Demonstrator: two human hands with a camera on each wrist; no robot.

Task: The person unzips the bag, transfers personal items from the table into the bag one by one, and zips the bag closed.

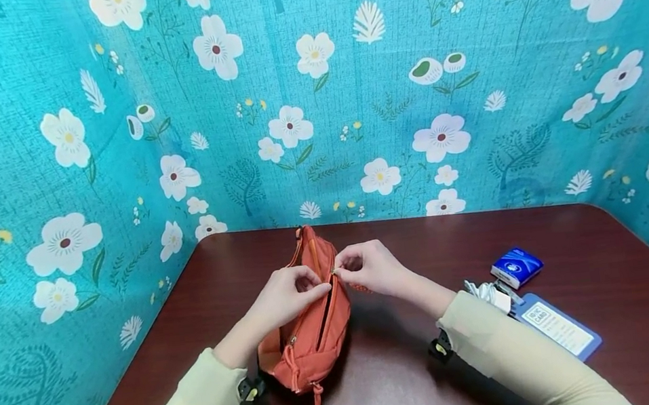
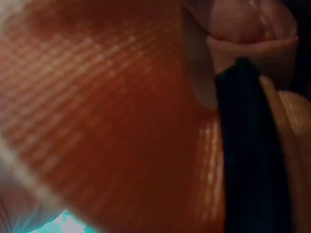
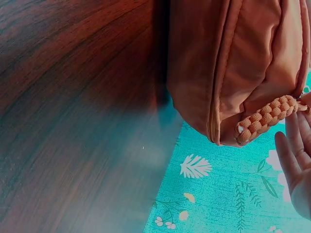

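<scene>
Right hand (image 1: 375, 267) pinches braided zip pull (image 3: 266, 118); left hand (image 1: 281, 297) pinches slit edge (image 1: 330, 310); bag (image 1: 305, 328) creased orange fabric.

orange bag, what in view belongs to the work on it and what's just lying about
In the job:
orange bag
left fingers and right fingers, touching it

Apparently just lying about:
blue packet
white cable
blue card holder

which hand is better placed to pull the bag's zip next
Probably the right hand: it pinches the braided zip pull by its end. The left hand, at the edge of the opening, looks better placed to steady the bag.
</scene>
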